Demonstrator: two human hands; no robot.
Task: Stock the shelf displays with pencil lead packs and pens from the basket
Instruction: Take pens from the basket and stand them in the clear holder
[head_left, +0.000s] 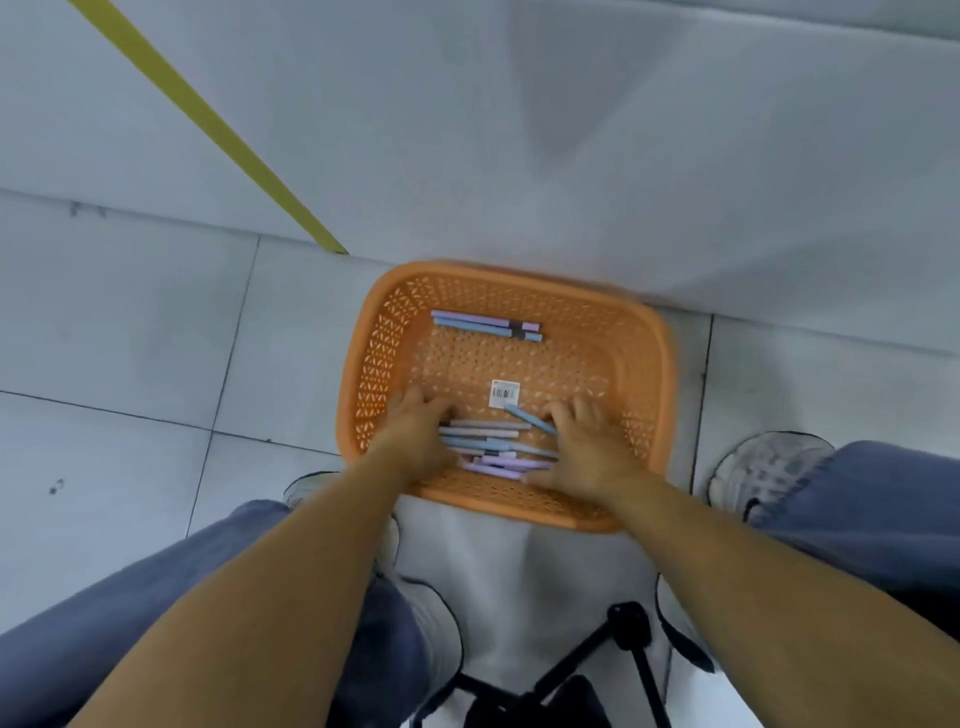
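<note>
- A loose, crossed heap of pens (496, 448) is being bracketed from both ends. If it is lifted in one scoop, pens are likely to slip out between the hands and drop.
- The left hand (415, 434) and right hand (587, 452) are laid palm-down with fingers bent onto the pen ends. Whether a grip is closed cannot be told.
- A single blue pen (530, 420), lying askew just beside the right hand, could be left behind or knocked away.
- The orange basket (649, 332) is set on the tiled floor (130, 332). The heap is held against its near wall, a pair of pens (485, 325) lies by the far wall, and a barcode label (504, 393) is stuck mid-bottom. No lead packs are seen.
</note>
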